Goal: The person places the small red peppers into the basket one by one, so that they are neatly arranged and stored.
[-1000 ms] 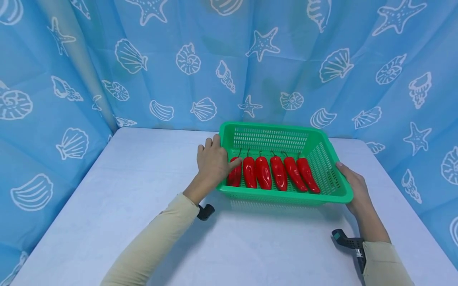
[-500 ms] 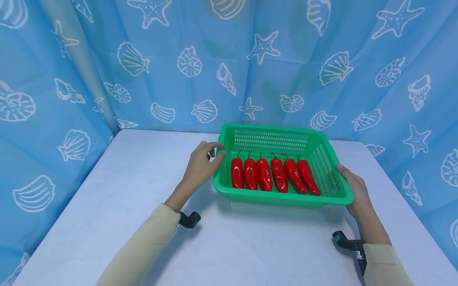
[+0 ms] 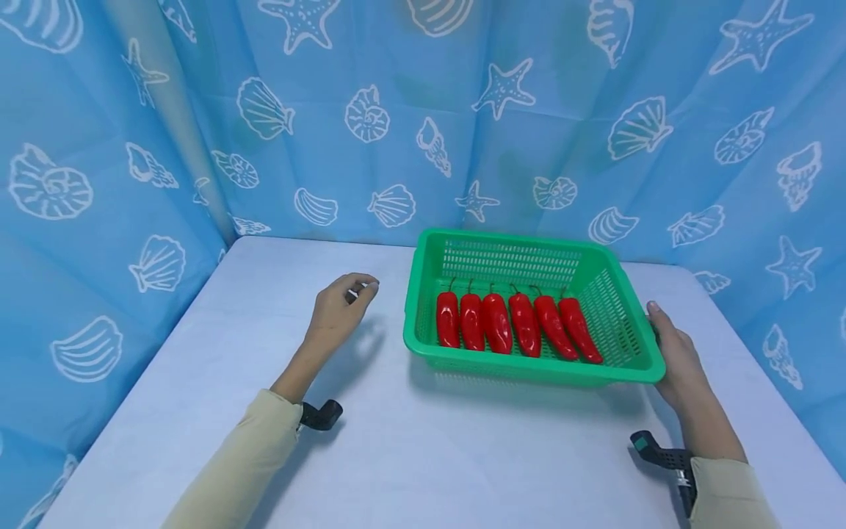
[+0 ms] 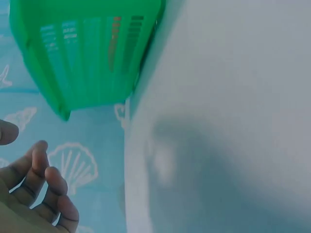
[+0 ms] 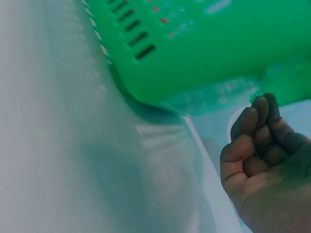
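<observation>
A green plastic basket [image 3: 515, 371] with slotted walls stands on the table toward the back. Several glossy red chili peppers [image 3: 497, 323] lie side by side in it, their stems pointing to the far wall. My left hand [image 3: 333, 312] hovers to the left of the basket, apart from it, fingers loosely bent. In the left wrist view nothing shows between the left fingers [image 4: 41, 179]. My right hand [image 3: 681, 364] is just beside the basket's right rim, thumb side nearest it. Its loosely curled fingers [image 5: 248, 121] hold nothing in the right wrist view.
A white-covered table [image 3: 463, 455] spreads under the basket and both arms. Behind it and along the sides hangs a blue curtain [image 3: 396, 110] with white shells and starfish. Black camera mounts [image 3: 322, 415] sit on both wrists.
My left hand has let go of the basket's left side and moved left and toward me. My right hand has come slightly off the right rim. The peppers stay in place in the basket.
</observation>
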A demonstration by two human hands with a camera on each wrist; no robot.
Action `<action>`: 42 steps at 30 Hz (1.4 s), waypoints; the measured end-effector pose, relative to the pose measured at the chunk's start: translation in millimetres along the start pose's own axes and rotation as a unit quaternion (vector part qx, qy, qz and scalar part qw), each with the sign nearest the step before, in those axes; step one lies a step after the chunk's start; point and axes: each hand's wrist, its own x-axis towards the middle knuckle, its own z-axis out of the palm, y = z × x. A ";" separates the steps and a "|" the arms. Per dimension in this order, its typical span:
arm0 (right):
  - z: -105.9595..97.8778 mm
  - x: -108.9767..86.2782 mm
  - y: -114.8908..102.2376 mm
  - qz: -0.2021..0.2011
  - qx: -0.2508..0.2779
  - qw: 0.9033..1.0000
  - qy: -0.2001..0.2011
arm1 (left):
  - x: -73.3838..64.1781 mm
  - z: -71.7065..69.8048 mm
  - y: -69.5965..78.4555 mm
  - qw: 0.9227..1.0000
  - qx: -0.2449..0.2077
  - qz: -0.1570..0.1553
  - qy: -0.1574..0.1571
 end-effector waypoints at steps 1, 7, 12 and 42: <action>-3.2 0.8 0.9 0.000 0.002 1.000 0.004 | -1.1 -3.2 -2.4 1.000 0.011 0.002 0.001; -20.8 6.2 3.9 -0.028 -0.177 0.983 0.040 | -2.3 -22.1 -17.0 0.993 0.119 0.025 -0.005; -34.0 11.1 2.4 -0.103 -0.388 0.914 0.051 | -4.2 -39.0 -28.9 0.982 0.185 0.022 -0.004; -52.6 38.4 19.0 -0.110 -0.512 0.852 -0.009 | -1.0 -73.1 -76.0 0.943 0.309 -0.024 -0.124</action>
